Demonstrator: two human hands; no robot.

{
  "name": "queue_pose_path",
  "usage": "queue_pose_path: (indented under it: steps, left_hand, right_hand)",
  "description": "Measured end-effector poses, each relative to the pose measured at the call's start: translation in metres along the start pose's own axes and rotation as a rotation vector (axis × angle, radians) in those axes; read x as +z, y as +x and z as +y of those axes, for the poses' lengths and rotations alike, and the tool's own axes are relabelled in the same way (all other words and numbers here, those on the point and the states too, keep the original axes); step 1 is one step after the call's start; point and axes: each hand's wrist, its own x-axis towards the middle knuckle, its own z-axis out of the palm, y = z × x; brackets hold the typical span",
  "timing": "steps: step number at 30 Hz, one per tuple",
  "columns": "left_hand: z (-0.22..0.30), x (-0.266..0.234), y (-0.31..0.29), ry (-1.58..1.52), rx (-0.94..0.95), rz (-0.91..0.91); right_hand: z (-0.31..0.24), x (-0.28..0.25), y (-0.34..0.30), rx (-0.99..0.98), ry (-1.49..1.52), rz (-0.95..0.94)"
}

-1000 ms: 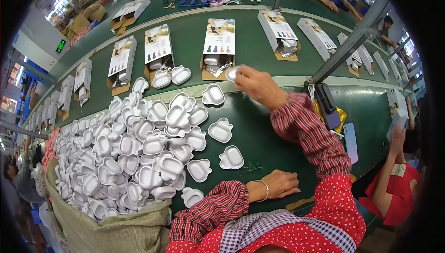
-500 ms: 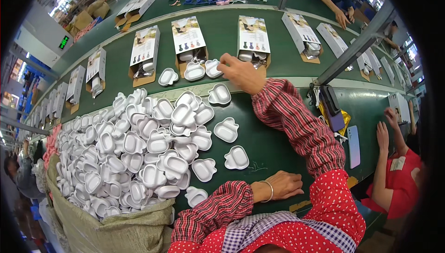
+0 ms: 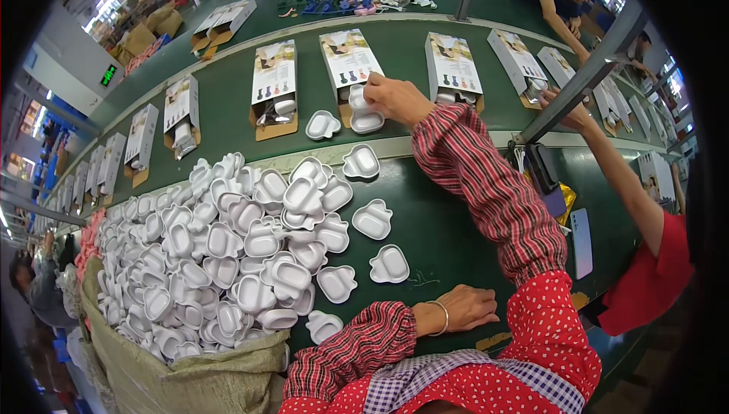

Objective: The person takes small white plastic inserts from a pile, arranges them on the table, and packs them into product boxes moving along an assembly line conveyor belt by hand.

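Note:
My right hand (image 3: 396,99) is closed in a pinch on a small white plastic tray (image 3: 358,97), a shallow shape with rounded bumps. That tray is at the open lower end of a white printed box (image 3: 349,53) on the green belt. Just below it, a second white tray (image 3: 367,121) lies close to my fingers; whether they touch it I cannot tell. A third tray (image 3: 323,125) sits on the belt to the left. My left hand (image 3: 465,308) rests on the green table with its fingers loosely laid down, holding nothing.
A large heap of white trays (image 3: 258,239) spills from a woven sack (image 3: 190,376) at left. More open boxes (image 3: 275,72) line the belt. A metal post (image 3: 577,72), a phone (image 3: 581,243) and a co-worker's arm (image 3: 619,163) are at right.
The boxes and the trays on the belt have shifted right. My right hand has raised its tray to the box's open end. A co-worker's arm now reaches to the belt; my left hand stays put.

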Motion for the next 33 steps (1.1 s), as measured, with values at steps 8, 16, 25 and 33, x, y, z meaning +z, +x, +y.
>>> queue_pose_path:
  steps: [8, 16, 25, 33]
  left_hand:
    - [0.0, -0.01, -0.024, 0.012, -0.054, 0.052]
    - [0.013, -0.019, -0.026, -0.035, -0.032, 0.051]
    - [-0.004, -0.021, -0.007, -0.015, -0.024, 0.043]
    - [-0.014, -0.006, -0.012, 0.053, -0.04, 0.045]
  right_hand:
    - [-0.032, 0.034, -0.024, 0.162, 0.064, 0.237]
    - [-0.035, 0.039, -0.072, 0.13, -0.075, 0.276]
    - [-0.023, -0.013, -0.099, 0.097, 0.449, 0.176]
    - [0.083, 0.078, -0.079, 0.193, -0.087, 0.086]
